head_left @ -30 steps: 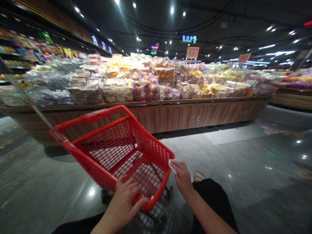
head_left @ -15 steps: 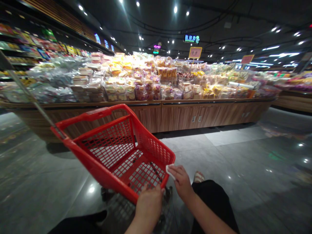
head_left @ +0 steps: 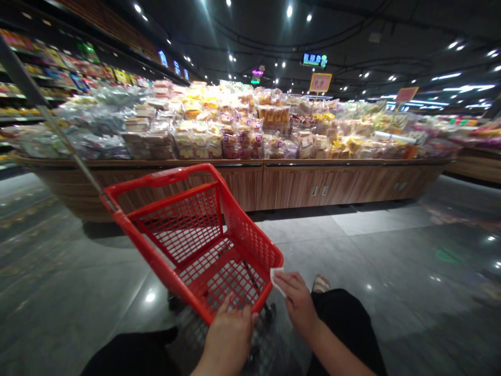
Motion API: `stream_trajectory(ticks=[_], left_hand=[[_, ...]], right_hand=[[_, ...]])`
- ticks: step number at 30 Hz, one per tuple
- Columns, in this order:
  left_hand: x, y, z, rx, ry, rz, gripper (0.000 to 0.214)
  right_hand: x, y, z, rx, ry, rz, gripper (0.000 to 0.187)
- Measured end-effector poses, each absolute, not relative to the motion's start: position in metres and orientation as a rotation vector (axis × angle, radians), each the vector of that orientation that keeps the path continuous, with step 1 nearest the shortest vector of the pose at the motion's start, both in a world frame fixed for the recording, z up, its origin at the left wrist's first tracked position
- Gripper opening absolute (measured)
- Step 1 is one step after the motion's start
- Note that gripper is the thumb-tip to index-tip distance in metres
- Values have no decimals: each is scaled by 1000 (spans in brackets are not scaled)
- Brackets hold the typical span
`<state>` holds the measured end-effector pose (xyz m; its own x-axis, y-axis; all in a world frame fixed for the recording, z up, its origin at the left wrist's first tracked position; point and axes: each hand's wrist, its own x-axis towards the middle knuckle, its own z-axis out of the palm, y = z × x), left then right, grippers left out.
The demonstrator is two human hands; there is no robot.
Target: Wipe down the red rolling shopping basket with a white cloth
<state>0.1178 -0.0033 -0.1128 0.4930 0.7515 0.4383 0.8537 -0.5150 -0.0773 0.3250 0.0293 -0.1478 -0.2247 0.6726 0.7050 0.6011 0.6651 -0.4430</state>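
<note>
A red plastic wheeled shopping basket point(head_left: 195, 240) stands in front of me, with a long grey metal pull handle point(head_left: 66, 130) rising to the upper left. My left hand point(head_left: 229, 339) grips the basket's near red rim, its fingers curled over the edge. My right hand point(head_left: 297, 303) pinches a white piece of tissue point(head_left: 277, 281) just beside the basket's right corner. The basket's mesh interior holds nothing that I can see. Its wheels are mostly hidden beneath it.
A long wooden display counter point(head_left: 297, 185) piled with bagged baked goods point(head_left: 235, 125) lies ahead, with a yellow 9.9 price sign point(head_left: 320, 82) above. Packed shelves point(head_left: 58, 70) run along the left. Polished grey tile floor point(head_left: 383, 245) surrounds the basket. My black trousers and sandalled foot point(head_left: 321, 284) show below.
My left hand has shifted right along the near rim. The basket has turned slightly, its handle swinging right, and the scene has drifted up. My right hand still pinches the tissue.
</note>
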Motion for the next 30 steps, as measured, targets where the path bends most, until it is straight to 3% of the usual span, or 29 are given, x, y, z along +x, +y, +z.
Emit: stream_trajectory(ticks=[4,12,18,30], left_hand=[[114,-7,-113,-2455,-1325,-548,27],[110,-9,-112,-2500,-1314,-566,26],[102,-8,-114,-2518,-1271,-546,24],[77,-11,-109,-2578,-1094,-586,20]], right_hand=[[332,51,-141,-1068,-1799,32,70],[307,2,-151,-1028,-2015,158,70],[332,46,-142,-1080,-1833,17,71],[323,22,-143,-967,-1940,140,75]])
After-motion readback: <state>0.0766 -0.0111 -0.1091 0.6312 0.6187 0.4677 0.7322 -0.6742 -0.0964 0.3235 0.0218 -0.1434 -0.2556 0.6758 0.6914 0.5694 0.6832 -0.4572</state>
